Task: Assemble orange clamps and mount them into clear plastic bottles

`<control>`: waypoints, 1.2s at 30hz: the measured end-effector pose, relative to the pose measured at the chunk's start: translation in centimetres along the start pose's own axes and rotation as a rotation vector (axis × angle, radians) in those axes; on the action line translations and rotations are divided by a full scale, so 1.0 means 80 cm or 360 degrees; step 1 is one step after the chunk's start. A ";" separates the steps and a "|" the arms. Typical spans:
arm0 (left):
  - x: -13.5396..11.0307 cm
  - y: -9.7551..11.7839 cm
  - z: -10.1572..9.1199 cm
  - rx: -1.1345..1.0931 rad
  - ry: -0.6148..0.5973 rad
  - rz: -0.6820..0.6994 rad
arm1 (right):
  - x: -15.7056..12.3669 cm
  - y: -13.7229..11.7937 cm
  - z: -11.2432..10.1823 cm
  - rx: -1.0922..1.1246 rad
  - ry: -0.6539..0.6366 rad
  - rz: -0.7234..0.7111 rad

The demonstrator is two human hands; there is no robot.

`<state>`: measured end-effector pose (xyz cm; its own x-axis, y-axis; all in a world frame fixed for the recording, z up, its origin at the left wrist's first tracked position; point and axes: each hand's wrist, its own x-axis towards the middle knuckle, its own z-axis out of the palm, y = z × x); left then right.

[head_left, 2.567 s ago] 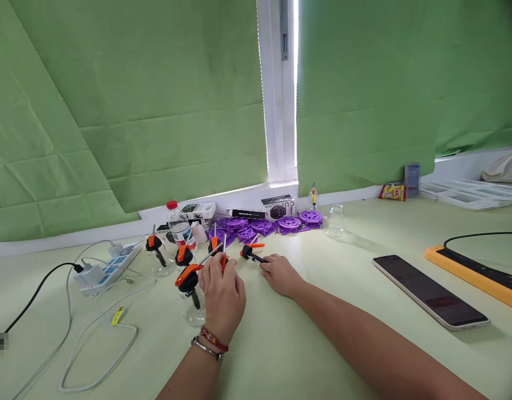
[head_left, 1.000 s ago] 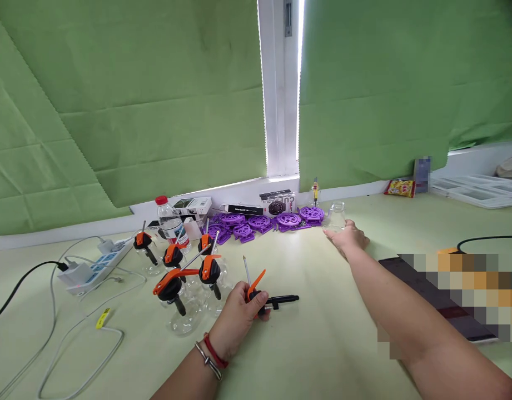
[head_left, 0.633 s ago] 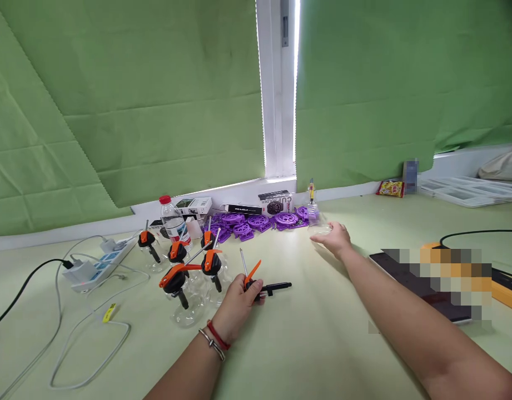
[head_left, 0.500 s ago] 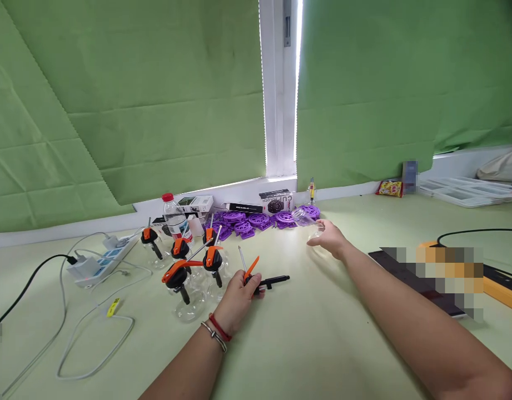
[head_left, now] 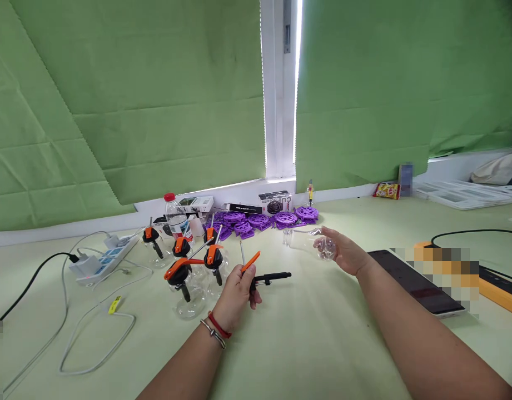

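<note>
My left hand (head_left: 240, 289), low in the middle, is closed round a black-and-orange pourer head (head_left: 251, 261). Its thin metal spout sticks up, and its black tube points right. My right hand (head_left: 341, 250) grips a clear bottle (head_left: 306, 241) by its rounded base. That bottle is tipped on its side, its threaded neck towards the left, with a gap between it and the pourer head. Left of my left hand stand several clear bottles (head_left: 191, 303) fitted with similar black-and-orange heads (head_left: 214, 256).
Purple plastic parts (head_left: 259, 221) lie along the back, before small boxes (head_left: 276, 203). A red-capped water bottle (head_left: 176, 216) stands behind the fitted bottles. At left are a power strip (head_left: 108, 265) and loose cables. A dark-screened tablet (head_left: 414, 283) lies right, near an orange-and-black object (head_left: 506, 294).
My right hand has drawn the clear bottle back from the purple parts and levelled it, neck leftwards. My left hand has turned slightly and still holds the pourer head.
</note>
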<state>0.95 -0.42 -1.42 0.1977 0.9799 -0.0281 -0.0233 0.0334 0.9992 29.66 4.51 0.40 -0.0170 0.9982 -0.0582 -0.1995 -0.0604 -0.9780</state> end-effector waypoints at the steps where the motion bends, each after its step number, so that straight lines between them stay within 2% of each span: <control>1: 0.000 -0.001 0.000 0.0015 0.0005 0.0016 | -0.001 0.002 0.000 -0.0029 -0.0067 0.0042; 5: -0.001 -0.002 0.000 0.0061 0.0034 0.0072 | -0.007 0.001 0.002 -0.0235 -0.0347 0.0081; 14: -0.005 0.009 0.001 0.0071 0.0158 0.0070 | -0.016 -0.012 0.001 -0.0299 -0.0368 -0.0026; 17: -0.005 0.011 0.001 0.0056 0.0167 0.0078 | -0.019 -0.009 0.014 -0.0328 -0.0460 0.0023; 25: -0.004 0.009 0.001 0.0091 0.0109 0.0028 | -0.029 0.009 0.071 -0.0356 -0.0598 0.0099; 36: -0.003 0.004 0.003 0.0083 0.0070 -0.0012 | -0.030 0.021 0.085 -0.0400 -0.0586 0.0027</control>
<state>1.13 -0.69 -1.05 0.1542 0.9874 -0.0359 0.0295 0.0317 0.9991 22.73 1.95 0.24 -0.3748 0.9261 -0.0438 0.0470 -0.0281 -0.9985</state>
